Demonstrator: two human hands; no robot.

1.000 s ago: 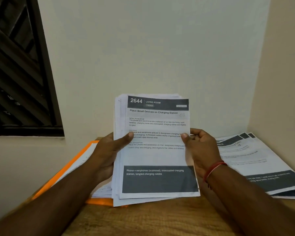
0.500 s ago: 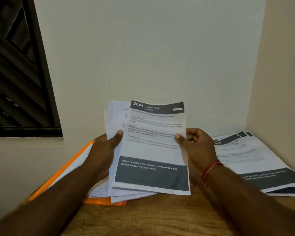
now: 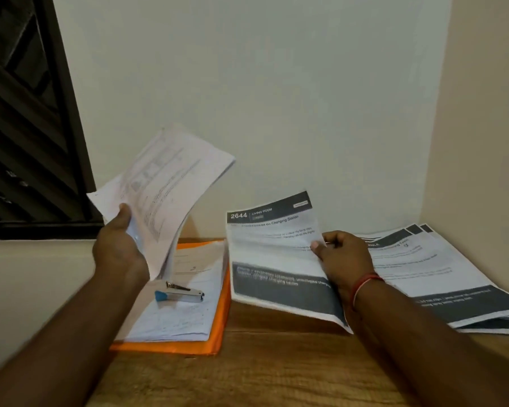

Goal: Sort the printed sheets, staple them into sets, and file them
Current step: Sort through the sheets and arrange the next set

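Wood of the bench (image 3: 276,374) lay nearest. Below the left hand (image 3: 118,248) sat an orange folder (image 3: 221,312) with a stapler (image 3: 179,295) resting on its papers. That hand gripped a lifted, tilted stack of sheets (image 3: 165,195), thumb on top. The right hand (image 3: 345,258) pinched one printed sheet (image 3: 274,259) by its edge. Right of it, a pile of sheets (image 3: 441,268) lay on the bench.

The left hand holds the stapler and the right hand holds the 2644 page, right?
No. The head view shows the left hand holding a stack of sheets; the stapler lies on papers in the folder. The right hand does hold the 2644 page.
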